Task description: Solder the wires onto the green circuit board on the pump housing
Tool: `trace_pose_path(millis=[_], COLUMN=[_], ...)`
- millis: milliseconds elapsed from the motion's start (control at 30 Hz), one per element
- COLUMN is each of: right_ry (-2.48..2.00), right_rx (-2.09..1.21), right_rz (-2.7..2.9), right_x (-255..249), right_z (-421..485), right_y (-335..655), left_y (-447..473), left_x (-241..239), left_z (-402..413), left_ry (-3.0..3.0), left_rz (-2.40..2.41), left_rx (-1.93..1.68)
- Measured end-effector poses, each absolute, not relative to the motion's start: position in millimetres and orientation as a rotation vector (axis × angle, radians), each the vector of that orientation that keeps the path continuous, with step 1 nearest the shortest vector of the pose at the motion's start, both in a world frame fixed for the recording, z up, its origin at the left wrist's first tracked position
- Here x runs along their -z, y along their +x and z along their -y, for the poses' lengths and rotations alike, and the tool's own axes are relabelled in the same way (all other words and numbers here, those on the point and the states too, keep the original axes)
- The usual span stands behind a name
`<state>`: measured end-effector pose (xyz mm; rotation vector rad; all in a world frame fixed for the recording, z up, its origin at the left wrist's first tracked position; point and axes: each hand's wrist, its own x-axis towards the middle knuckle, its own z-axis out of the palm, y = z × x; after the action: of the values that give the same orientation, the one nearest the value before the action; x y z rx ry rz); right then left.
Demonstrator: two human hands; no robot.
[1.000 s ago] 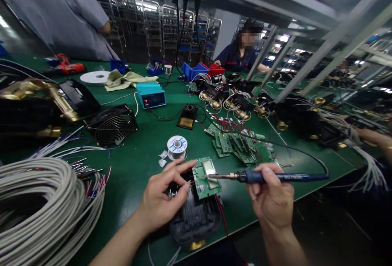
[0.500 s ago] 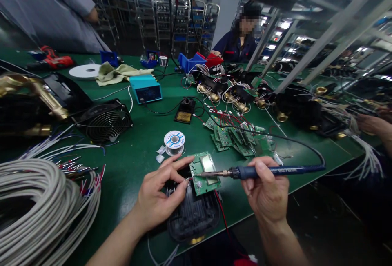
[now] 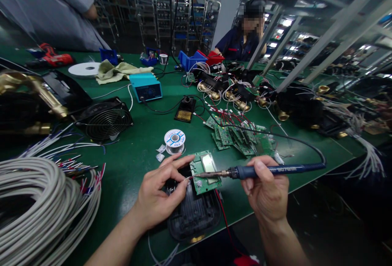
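Note:
My right hand (image 3: 266, 190) grips a blue-handled soldering iron (image 3: 254, 171) like a pen, its metal tip touching the left edge of a small green circuit board (image 3: 206, 172). The board lies tilted on a black ribbed housing (image 3: 193, 213) at the table's near edge. My left hand (image 3: 159, 194) rests on the housing, thumb and fingers pinched at a thin wire by the board's left edge. A red wire (image 3: 221, 209) runs from the board down over the table edge.
A solder spool (image 3: 174, 140) stands just behind my left hand. A pile of green boards (image 3: 241, 137), iron stand (image 3: 185, 113), teal solder station (image 3: 145, 87), black fan (image 3: 104, 122) and grey cable coil (image 3: 33, 209) surround it. Two people stand or sit at the far side.
The view shifted slightly; the iron tip moved left from the board's middle to its left edge. My left hand keeps its pinch in the same place.

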<state>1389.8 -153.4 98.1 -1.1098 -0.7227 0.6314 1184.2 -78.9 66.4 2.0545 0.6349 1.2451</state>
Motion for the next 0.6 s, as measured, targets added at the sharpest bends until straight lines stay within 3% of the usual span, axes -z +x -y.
trace_pose_path(millis=[600], right_ry=[-1.132], right_rx=[-0.622], right_rz=[0.741], right_x=[-97.2], right_z=[153.9], right_y=[1391.6], left_y=[1183.6], left_x=[-66.2], left_z=[78.9], left_ry=[2.066], left_rz=[-0.646], left_rx=[-1.237])
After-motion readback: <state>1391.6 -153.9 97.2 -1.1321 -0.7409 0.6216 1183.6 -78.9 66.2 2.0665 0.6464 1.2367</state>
